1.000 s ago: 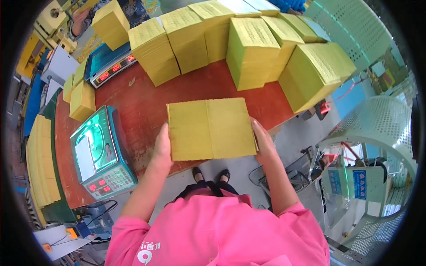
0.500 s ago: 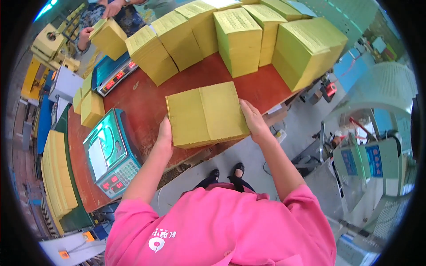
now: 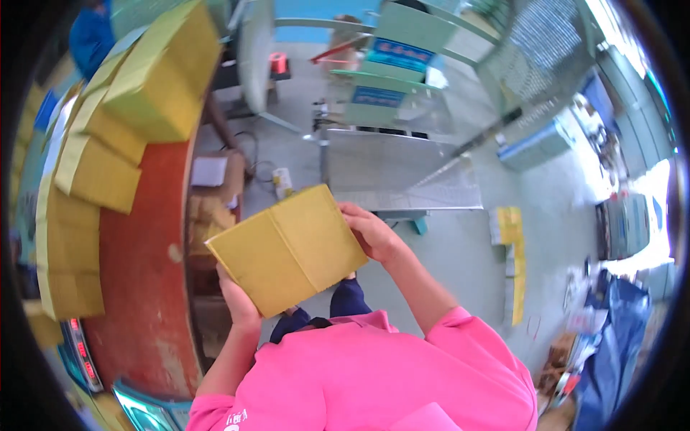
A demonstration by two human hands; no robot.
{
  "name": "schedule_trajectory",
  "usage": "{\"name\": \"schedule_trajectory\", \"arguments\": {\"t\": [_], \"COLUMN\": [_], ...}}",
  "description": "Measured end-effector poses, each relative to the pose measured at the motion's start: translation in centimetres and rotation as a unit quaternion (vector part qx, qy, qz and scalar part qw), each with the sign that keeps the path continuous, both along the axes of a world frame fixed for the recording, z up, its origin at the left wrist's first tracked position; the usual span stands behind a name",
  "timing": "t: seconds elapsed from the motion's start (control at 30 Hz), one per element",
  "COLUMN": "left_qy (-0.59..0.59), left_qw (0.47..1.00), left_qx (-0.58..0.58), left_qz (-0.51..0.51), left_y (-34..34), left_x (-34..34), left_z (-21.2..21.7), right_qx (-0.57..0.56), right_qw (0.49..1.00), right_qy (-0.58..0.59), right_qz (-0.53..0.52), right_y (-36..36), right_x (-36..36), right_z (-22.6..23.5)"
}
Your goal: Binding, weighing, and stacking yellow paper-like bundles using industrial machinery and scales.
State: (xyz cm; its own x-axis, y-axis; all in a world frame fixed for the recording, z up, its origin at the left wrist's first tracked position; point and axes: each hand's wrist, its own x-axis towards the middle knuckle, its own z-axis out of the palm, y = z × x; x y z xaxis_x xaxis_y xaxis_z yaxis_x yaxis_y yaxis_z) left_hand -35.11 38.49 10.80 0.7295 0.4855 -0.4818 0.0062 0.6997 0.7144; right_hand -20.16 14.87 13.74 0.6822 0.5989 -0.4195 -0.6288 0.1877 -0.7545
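Observation:
I hold a flat yellow cardboard bundle (image 3: 287, 248) in both hands, lifted in front of my chest and clear of the red table (image 3: 147, 287). My left hand (image 3: 237, 302) grips its lower left edge from underneath. My right hand (image 3: 374, 233) holds its right edge, fingers curled over the top corner. The bundle is tilted, with a seam running across its face. Pink sleeves fill the lower part of the view.
Several stacks of yellow boxes (image 3: 108, 129) line the red table at the left. A weighing scale (image 3: 144, 413) peeks in at the bottom left. A metal table (image 3: 402, 169) stands ahead on the grey floor, with yellow packs (image 3: 510, 251) lying to the right.
I have lifted the yellow bundle off the red table and turned to the right. The table and stacks now lie at my left, and the floor and metal table are in front.

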Motion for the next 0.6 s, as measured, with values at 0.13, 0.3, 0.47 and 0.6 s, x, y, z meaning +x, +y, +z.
{"name": "schedule_trajectory", "arguments": {"t": [0.13,0.3,0.47,0.6], "left_qy": [0.004,-0.048,-0.093,-0.081], "left_qw": [0.994,0.984,0.982,0.980], "left_qx": [0.005,0.046,0.135,0.149], "left_qz": [-0.107,-0.165,-0.091,-0.102], "left_y": [-8.5,-18.5,-27.4,-33.0], "left_x": [6.1,14.4,22.4,26.0], "left_z": [-3.3,-5.9,-10.0,-11.5], "right_qx": [-0.021,0.023,0.071,0.174], "right_qw": [0.992,0.986,0.975,0.952], "right_qy": [0.048,-0.007,-0.088,-0.090], "right_qz": [-0.112,-0.165,-0.190,-0.236], "right_y": [-11.1,-23.2,-32.5,-36.2], "right_x": [-0.7,5.5,17.4,22.7], "right_z": [-2.7,-3.1,-5.6,-11.7]}}
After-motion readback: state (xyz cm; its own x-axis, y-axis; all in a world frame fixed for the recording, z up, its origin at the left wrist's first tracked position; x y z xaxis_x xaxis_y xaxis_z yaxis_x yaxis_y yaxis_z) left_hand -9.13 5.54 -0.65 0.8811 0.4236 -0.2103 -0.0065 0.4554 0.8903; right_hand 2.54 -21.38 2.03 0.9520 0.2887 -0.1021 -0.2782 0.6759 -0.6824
